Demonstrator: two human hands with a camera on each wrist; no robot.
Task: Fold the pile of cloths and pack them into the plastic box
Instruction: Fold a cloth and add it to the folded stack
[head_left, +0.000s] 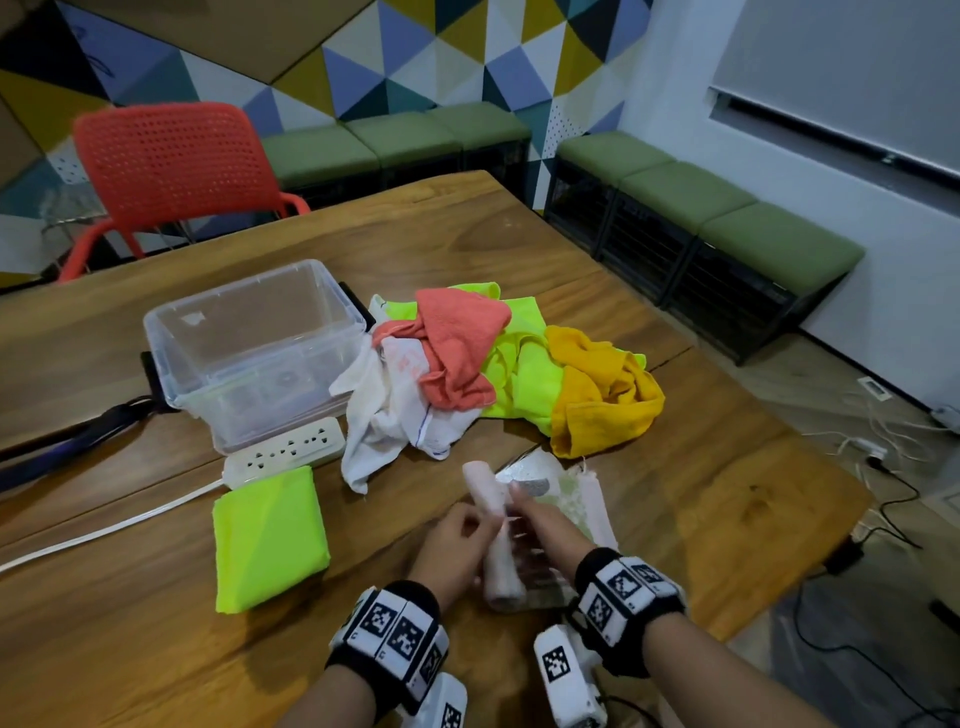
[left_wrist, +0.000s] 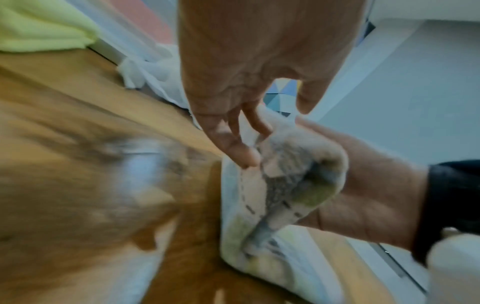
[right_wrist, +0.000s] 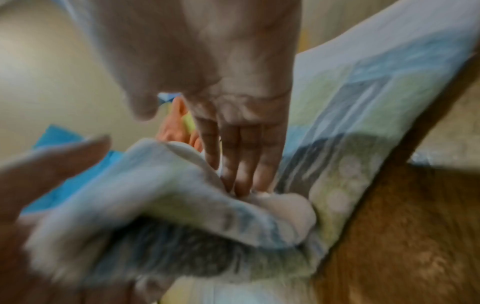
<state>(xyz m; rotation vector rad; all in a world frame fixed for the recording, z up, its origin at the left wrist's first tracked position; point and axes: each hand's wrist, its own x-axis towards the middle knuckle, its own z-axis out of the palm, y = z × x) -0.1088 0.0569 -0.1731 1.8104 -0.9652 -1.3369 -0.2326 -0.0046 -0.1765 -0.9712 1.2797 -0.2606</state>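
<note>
A pale patterned cloth (head_left: 589, 512) lies near the table's front edge, its left side rolled up into a raised fold (head_left: 493, 499). My left hand (head_left: 475, 525) pinches that fold (left_wrist: 291, 164) between the thumb and fingers. My right hand (head_left: 519, 499) presses its straight fingers (right_wrist: 241, 174) into the crease of the cloth (right_wrist: 350, 133). The clear plastic box (head_left: 156, 322) stands at the left with no cloth in it. Beside it, a loose pile of cloths (head_left: 467, 353) in coral, white, lime and orange. A folded lime cloth (head_left: 270, 540) lies left of my hands.
A white power strip (head_left: 285, 452) sits against the box's front, its cable (head_left: 104, 530) running off to the left. A red chair (head_left: 171, 161) stands behind the wooden table (head_left: 156, 649). The table's right edge (head_left: 810, 556) is close to my right arm.
</note>
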